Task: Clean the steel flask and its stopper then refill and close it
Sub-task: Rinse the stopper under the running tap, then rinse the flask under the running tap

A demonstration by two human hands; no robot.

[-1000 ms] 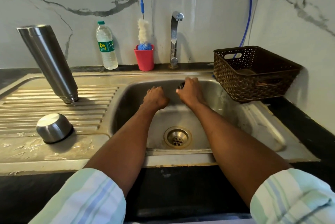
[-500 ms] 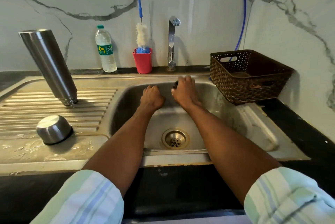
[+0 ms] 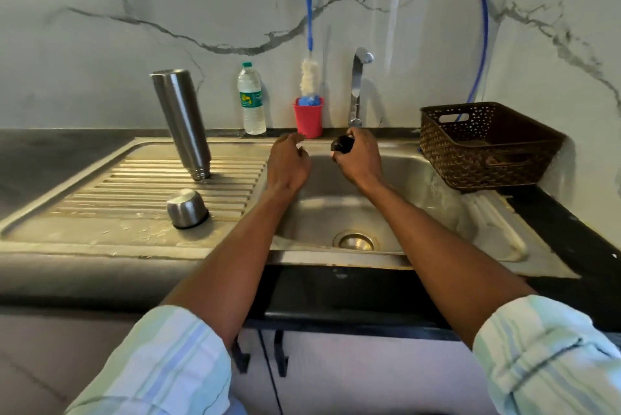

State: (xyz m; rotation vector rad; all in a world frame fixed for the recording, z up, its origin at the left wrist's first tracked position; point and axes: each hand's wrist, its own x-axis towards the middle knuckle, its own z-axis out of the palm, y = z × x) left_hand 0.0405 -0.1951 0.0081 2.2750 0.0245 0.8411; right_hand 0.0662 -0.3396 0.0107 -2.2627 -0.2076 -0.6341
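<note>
Ribbed stainless sink [image 3: 141,193] noted, dull and water-streaked. Tall cylindrical steel flask [image 3: 181,122] is stood mouth-down on the drainboard; domed steel cap [image 3: 186,209] is set near it. Small dark rounded stopper [image 3: 342,144] is gripped by the right hand [image 3: 358,159] above the basin. Left hand [image 3: 287,162] is held loosely curled, empty.

Silver steel flask [image 3: 181,122], red cup [image 3: 308,118], blue-handled brush [image 3: 309,45], brown basket [image 3: 484,149] — lattice-patterned, grey-veined marble wall [image 3: 134,28]
</note>
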